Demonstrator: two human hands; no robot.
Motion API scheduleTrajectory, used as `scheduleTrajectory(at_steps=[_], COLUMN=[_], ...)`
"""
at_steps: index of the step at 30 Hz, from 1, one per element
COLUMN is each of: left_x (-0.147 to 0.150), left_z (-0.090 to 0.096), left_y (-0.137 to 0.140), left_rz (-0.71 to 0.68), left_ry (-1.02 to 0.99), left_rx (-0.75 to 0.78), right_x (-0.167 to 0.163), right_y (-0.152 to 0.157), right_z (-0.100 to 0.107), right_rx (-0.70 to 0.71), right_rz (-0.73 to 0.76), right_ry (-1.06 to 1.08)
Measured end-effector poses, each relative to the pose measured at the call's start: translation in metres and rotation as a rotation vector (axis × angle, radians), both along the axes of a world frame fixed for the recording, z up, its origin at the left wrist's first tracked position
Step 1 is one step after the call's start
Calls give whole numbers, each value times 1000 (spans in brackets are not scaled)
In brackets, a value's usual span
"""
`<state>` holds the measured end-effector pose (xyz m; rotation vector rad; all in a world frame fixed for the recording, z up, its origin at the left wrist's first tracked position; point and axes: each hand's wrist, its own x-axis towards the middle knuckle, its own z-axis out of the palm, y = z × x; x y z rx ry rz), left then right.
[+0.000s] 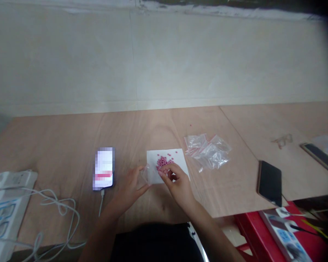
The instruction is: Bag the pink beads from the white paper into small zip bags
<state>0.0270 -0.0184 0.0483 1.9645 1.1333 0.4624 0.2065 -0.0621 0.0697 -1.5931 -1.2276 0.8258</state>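
A pile of small pink beads (161,161) lies on a white sheet of paper (154,179), with several loose beads around it. My left hand (133,182) holds a small clear plastic bag (144,174) at the left edge of the paper, thumb and fingers at its sides. Over the near side of the pile, my right hand (176,178) is closed in a pinch, its fingertips at the beads. Whether a bead is between those fingertips is too small to tell. Several clear zip bags (209,151) lie heaped right of the paper.
A lit phone (104,168) on a charging cable lies to the left. White power strips with loose cables (9,211) fill the left corner. At right are a dark phone (269,182), another phone (321,157) and a red stool (251,233) bearing a power strip (285,236).
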Motion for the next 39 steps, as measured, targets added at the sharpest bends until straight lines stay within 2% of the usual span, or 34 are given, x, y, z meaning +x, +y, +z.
scheduleTrajectory(at_steps=[4,9,12,16,20,24,27,30,35,37,39], left_x=[4,4,3,0,-1,0,2,4,10,12,12], left_z=[1,4,4,5,7,8,8,7,5,6,7], left_y=[4,4,2,-3,-5,-2,2,5,1,-1,-4], left_rz=[-15,-11,13,78,91,71,42,19,-9,2,13], left_ry=[22,14,-5,-9,0,24,49,65,68,72,74], left_rx=[15,10,-16,-62,-69,-44,-28,7,42,28,6], right_x=[-17,-16,-2,22,36,39,38,31,3,-8,-12], right_y=[6,5,-1,-9,-11,-9,-7,-6,-2,-2,-2], right_z=[12,8,-5,-39,-65,-72,-66,-45,-1,8,8], right_rx=[3,7,-1,-153,-248,-226,-189,-96,77,83,78], right_rz=[96,138,12,-198,-202,-177,-184,-187,-3,43,66], right_ry=[-37,7,-37,-234,-340,-341,-293,-190,-47,-38,-27])
